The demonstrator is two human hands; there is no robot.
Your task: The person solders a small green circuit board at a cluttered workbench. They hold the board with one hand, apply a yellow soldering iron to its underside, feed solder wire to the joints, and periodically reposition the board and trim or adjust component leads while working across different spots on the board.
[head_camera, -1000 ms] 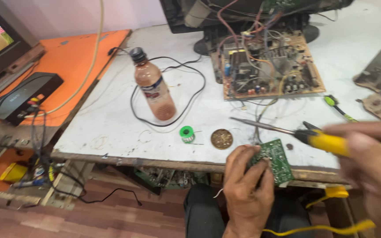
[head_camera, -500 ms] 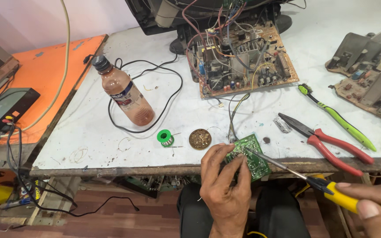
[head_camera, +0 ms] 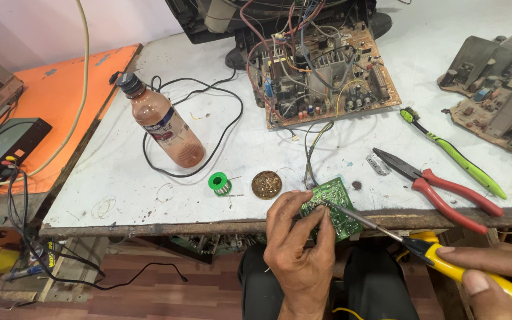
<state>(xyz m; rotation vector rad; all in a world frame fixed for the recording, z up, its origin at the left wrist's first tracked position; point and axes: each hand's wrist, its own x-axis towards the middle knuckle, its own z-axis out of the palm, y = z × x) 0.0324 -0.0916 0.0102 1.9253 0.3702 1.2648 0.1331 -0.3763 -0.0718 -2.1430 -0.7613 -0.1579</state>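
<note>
White worktop (head_camera: 386, 148), scuffed and stained, fills most of the view, with an orange table (head_camera: 60, 101) touching its left edge. At the back of the worktop lies a large brown chassis board (head_camera: 327, 74) thick with parts and coloured wires. More brown boards (head_camera: 499, 89) sit at the far right.

A plastic bottle (head_camera: 164, 127) lies tilted on the left part of the worktop, capped, with brownish-pink liquid in it, inside a loop of black cable (head_camera: 220, 124). Red pliers (head_camera: 440, 189) and a green brush (head_camera: 454, 154) lie to the right, well apart from my hands.

Near the front edge sit a green solder spool (head_camera: 218, 182) and, just beside it, a small round tin (head_camera: 266, 184) holding brown, crusted paste.

My left hand (head_camera: 297, 249) pinches a small green board (head_camera: 333, 204) between thumb and fingers, at the front edge of the worktop, partly over my lap. My right hand (head_camera: 496, 275) is closed around the yellow handle of a soldering iron (head_camera: 428, 252); its metal tip touches the green board's face.

Half a second ago the same grip and the same tip contact showed, though my right hand sat lower in view. A second ago the iron lay higher, over the worktop, with its tip pointing left above the board.
</note>
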